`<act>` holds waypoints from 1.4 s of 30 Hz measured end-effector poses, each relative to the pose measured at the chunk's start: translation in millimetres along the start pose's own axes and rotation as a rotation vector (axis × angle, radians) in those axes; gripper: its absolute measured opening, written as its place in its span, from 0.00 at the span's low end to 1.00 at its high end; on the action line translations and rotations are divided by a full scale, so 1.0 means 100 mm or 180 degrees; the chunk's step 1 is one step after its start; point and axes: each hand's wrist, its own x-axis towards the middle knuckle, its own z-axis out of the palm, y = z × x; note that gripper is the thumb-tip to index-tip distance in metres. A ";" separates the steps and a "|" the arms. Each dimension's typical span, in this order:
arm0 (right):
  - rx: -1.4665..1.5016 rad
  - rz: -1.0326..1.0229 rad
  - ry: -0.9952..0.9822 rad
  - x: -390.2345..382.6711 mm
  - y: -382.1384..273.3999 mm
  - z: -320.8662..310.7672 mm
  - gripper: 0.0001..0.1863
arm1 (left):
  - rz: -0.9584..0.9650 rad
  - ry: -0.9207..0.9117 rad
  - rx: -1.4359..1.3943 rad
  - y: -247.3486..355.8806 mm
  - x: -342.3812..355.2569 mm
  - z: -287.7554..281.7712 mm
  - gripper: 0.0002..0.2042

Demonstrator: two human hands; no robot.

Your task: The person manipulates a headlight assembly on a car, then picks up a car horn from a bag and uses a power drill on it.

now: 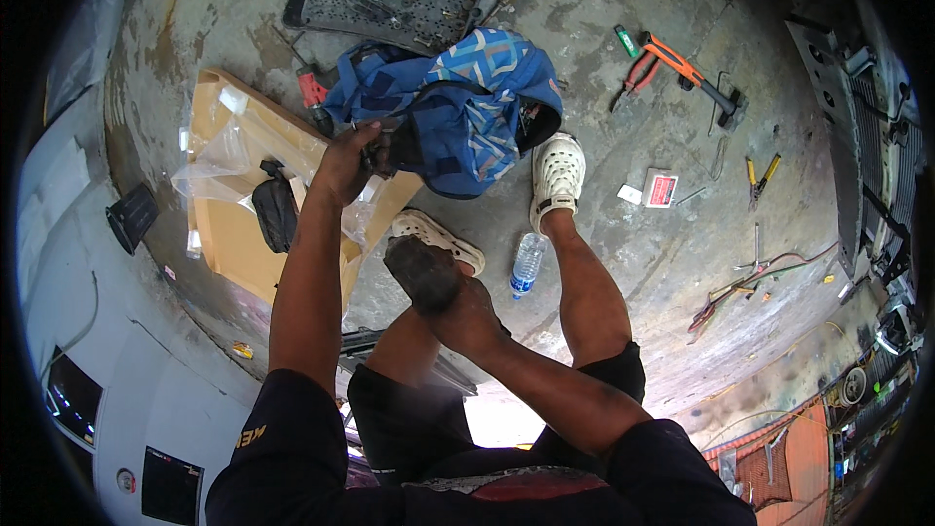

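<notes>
A blue patterned backpack [477, 112] lies on the concrete floor before my feet, its dark mouth open at the right. My left hand [346, 164] is closed at the bag's near left side, its fingers around a dark part of it. Lower down, between my knees, my right hand [467, 317] is wrapped round a dark, worn, block-shaped object [423, 271]; its kind I cannot make out. Left of the bag lies a flattened cardboard sheet [229, 248] with clear plastic and a small black pouch [276, 209] on it. A red-and-black tool [312, 88] touches the bag's left edge.
A water bottle [527, 265] stands by my right foot. Farther right lie a hammer [696, 76], red-handled pliers [638, 76], yellow-handled pliers [761, 180] and a small red-and-white box [660, 188]. A black ribbed mat [390, 0] is beyond the bag. A white vehicle panel [127, 331] borders the left.
</notes>
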 end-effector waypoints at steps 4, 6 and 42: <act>-0.0118 0.0296 -0.0220 0.00 0.03 0.00 0.23 | 0.0007 0.0088 0.0098 0.00 0.08 0.06 0.16; -0.0171 0.0380 -0.0316 -0.01 0.06 0.02 0.21 | 0.0000 0.0124 0.0327 -0.04 0.15 0.05 0.16; -0.0897 0.0545 -0.1132 -0.12 0.05 -0.19 0.25 | 0.1069 -0.1049 0.6483 -0.68 0.76 0.91 0.15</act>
